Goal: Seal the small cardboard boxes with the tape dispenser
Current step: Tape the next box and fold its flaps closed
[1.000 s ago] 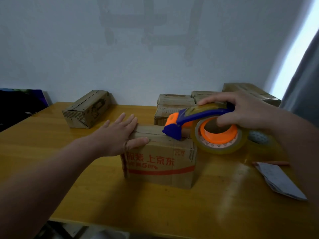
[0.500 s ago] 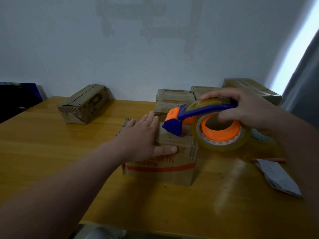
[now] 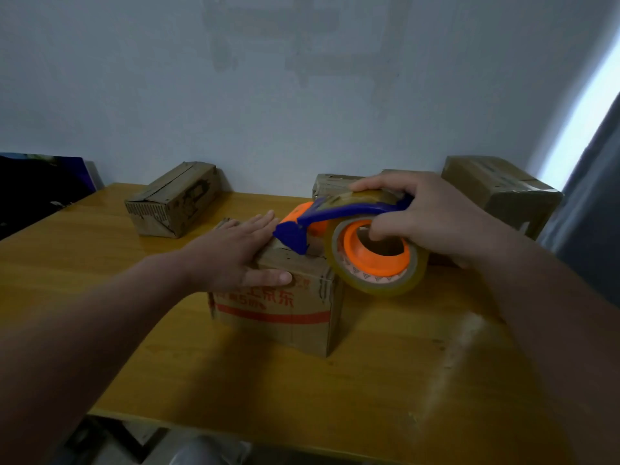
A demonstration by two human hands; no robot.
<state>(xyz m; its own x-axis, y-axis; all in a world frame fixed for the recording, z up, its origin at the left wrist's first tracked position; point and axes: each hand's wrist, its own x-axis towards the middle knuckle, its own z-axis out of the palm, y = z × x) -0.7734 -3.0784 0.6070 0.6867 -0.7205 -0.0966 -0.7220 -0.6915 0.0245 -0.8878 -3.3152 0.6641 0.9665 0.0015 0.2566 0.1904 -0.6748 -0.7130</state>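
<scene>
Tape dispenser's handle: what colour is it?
Blue handle, orange core, gripped by the right hand; head view shows it.

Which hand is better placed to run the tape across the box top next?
Right. The right hand grips the tape dispenser, whose blade end is at the top of the box. The left hand lies flat on the box, steadying it.

Left hand [image 3: 235, 255] farther across box [image 3: 302, 298] top
</scene>
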